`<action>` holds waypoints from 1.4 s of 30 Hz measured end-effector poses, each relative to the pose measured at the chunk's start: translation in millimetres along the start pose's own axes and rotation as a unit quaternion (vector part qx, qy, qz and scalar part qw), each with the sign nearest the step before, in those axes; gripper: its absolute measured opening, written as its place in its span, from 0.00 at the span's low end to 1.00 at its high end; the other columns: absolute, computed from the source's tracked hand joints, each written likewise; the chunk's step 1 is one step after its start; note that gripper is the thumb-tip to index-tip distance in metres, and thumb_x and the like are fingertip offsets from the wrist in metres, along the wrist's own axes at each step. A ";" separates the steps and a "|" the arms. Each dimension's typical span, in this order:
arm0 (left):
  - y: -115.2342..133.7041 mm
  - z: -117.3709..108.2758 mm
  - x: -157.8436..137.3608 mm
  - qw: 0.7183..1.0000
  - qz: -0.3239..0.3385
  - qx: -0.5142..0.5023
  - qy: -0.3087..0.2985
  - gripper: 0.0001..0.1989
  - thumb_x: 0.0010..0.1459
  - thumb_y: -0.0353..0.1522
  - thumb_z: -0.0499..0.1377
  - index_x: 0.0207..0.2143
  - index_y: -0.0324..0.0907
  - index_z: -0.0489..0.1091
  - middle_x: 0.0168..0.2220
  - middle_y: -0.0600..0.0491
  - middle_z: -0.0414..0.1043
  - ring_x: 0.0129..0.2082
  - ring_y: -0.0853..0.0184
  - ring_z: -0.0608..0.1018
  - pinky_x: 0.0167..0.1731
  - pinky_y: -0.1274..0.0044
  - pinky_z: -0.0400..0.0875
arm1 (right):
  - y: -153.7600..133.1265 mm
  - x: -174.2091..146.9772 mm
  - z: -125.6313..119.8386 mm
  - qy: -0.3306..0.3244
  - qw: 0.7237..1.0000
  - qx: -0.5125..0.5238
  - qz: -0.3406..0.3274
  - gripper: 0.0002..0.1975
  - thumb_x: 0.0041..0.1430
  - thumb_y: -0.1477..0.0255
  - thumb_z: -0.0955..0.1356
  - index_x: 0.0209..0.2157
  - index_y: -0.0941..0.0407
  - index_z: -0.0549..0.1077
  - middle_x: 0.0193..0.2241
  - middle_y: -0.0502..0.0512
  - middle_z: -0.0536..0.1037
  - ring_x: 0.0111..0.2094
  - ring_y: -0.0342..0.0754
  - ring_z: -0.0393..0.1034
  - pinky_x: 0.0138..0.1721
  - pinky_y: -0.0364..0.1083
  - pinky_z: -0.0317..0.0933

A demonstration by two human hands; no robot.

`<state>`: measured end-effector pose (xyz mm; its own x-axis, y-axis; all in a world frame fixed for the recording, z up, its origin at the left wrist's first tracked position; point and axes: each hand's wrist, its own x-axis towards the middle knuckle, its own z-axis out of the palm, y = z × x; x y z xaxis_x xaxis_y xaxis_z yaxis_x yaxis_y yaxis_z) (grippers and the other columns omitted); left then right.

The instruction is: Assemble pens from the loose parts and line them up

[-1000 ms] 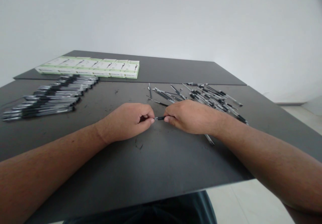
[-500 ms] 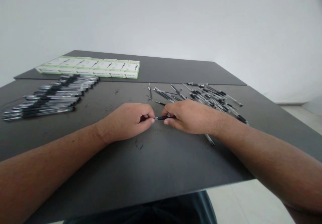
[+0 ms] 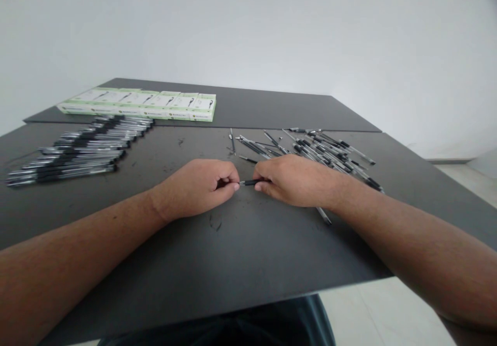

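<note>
A pen (image 3: 249, 183) with a black grip lies level between my two hands, its clear tip pointing left. My right hand (image 3: 293, 180) is closed around the pen's barrel, hiding the rear part. At the tip, my left hand (image 3: 204, 186) pinches with thumb and forefinger; whether a small part sits between them I cannot make out. Just past my right hand lies a loose heap of pens and pen parts (image 3: 322, 152). One clear pen (image 3: 323, 215) sticks out from below my right wrist.
Rows of capped pens (image 3: 77, 152) lie side by side at the left. Behind them, white and green boxes (image 3: 155, 105) stand in a line on the dark table (image 3: 264, 110). Small dark scraps (image 3: 215, 224) dot the tabletop near me.
My right hand has shifted very slightly to the right along the pen, with its thumb and forefinger closing tighter. The left hand stays in place.
</note>
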<state>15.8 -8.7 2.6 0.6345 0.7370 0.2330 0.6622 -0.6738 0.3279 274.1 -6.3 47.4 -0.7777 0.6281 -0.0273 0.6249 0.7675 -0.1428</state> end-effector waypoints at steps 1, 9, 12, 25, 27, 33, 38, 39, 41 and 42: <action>0.0 0.0 0.2 1.000 -0.001 0.000 -0.002 0.10 0.65 0.38 0.57 0.37 0.46 0.77 0.30 0.56 0.79 0.29 0.66 0.78 0.32 0.74 0.63 | -0.2 0.0 -0.2 -0.005 1.000 -0.004 -0.005 0.11 0.74 0.67 0.66 0.45 0.58 0.80 0.39 0.58 0.85 0.38 0.52 0.77 0.37 0.47 0.57; 1.2 -0.9 -0.3 1.000 -0.003 -0.003 0.000 0.10 0.65 0.38 0.57 0.37 0.46 0.77 0.30 0.56 0.79 0.29 0.66 0.77 0.32 0.74 0.64 | 0.7 -0.4 0.9 0.014 1.000 0.008 0.001 0.11 0.71 0.67 0.70 0.51 0.57 0.79 0.39 0.56 0.86 0.38 0.51 0.77 0.36 0.46 0.57; 1.3 -1.2 -0.6 1.000 -0.003 -0.002 -0.001 0.10 0.65 0.38 0.57 0.37 0.46 0.77 0.30 0.56 0.78 0.29 0.66 0.77 0.33 0.74 0.64 | 0.0 0.1 0.1 -0.002 1.000 -0.004 -0.002 0.10 0.74 0.68 0.67 0.45 0.57 0.79 0.39 0.58 0.85 0.38 0.51 0.77 0.37 0.47 0.58; 1.7 -1.5 -0.1 1.000 -0.010 0.002 -0.011 0.11 0.65 0.39 0.56 0.38 0.46 0.77 0.30 0.55 0.79 0.29 0.65 0.78 0.34 0.74 0.65 | 0.3 0.1 -0.1 -0.013 1.000 -0.003 -0.012 0.14 0.76 0.67 0.64 0.46 0.58 0.80 0.41 0.59 0.85 0.40 0.52 0.77 0.39 0.48 0.59; 2.0 -2.1 -0.3 1.000 -0.010 0.003 -0.011 0.10 0.65 0.38 0.57 0.37 0.46 0.77 0.30 0.55 0.79 0.29 0.65 0.78 0.33 0.74 0.65 | 0.0 0.1 -0.4 -0.005 1.000 0.008 -0.011 0.13 0.75 0.67 0.66 0.50 0.58 0.80 0.43 0.59 0.86 0.41 0.53 0.78 0.39 0.48 0.59; 1.2 -2.0 0.0 1.000 -0.005 0.007 -0.007 0.10 0.65 0.38 0.57 0.37 0.46 0.77 0.30 0.55 0.79 0.29 0.65 0.78 0.32 0.74 0.65 | -1.5 -0.2 -2.3 -0.020 1.000 -0.004 -0.003 0.13 0.76 0.68 0.64 0.45 0.58 0.80 0.40 0.59 0.85 0.38 0.51 0.77 0.38 0.47 0.58; 1.5 -1.8 0.4 1.000 -0.008 0.007 -0.009 0.10 0.65 0.38 0.57 0.37 0.46 0.77 0.30 0.55 0.79 0.29 0.65 0.78 0.33 0.74 0.65 | -0.9 0.1 -1.5 0.005 1.000 0.011 0.000 0.12 0.74 0.67 0.67 0.50 0.57 0.80 0.42 0.58 0.86 0.40 0.51 0.77 0.39 0.46 0.58; 1.6 -1.9 0.2 1.000 -0.007 0.007 -0.008 0.11 0.65 0.38 0.57 0.37 0.46 0.78 0.29 0.55 0.79 0.29 0.65 0.78 0.33 0.74 0.65 | -0.6 0.2 -1.1 0.007 1.000 0.009 0.000 0.11 0.73 0.66 0.69 0.49 0.57 0.80 0.41 0.58 0.86 0.40 0.51 0.77 0.38 0.46 0.58; 1.6 -1.9 -0.1 1.000 -0.006 0.007 -0.007 0.11 0.65 0.39 0.57 0.37 0.46 0.78 0.29 0.55 0.79 0.29 0.65 0.78 0.33 0.74 0.65 | -0.2 0.3 -0.6 0.001 1.000 0.000 -0.002 0.10 0.73 0.67 0.68 0.46 0.57 0.80 0.40 0.58 0.85 0.39 0.51 0.77 0.38 0.47 0.58; 1.7 -1.9 -0.3 1.000 -0.006 0.008 -0.006 0.11 0.65 0.38 0.57 0.37 0.46 0.78 0.29 0.55 0.79 0.29 0.65 0.78 0.33 0.74 0.66 | -0.1 0.3 -0.5 -0.004 1.000 -0.004 -0.005 0.11 0.75 0.67 0.67 0.45 0.57 0.80 0.39 0.58 0.85 0.39 0.51 0.77 0.38 0.47 0.58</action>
<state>16.0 -10.0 4.8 0.6307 0.7447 0.2183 0.6763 -0.6654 0.3161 273.8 -6.1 47.9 -0.7839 0.6200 -0.0336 0.6182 0.7743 -0.1350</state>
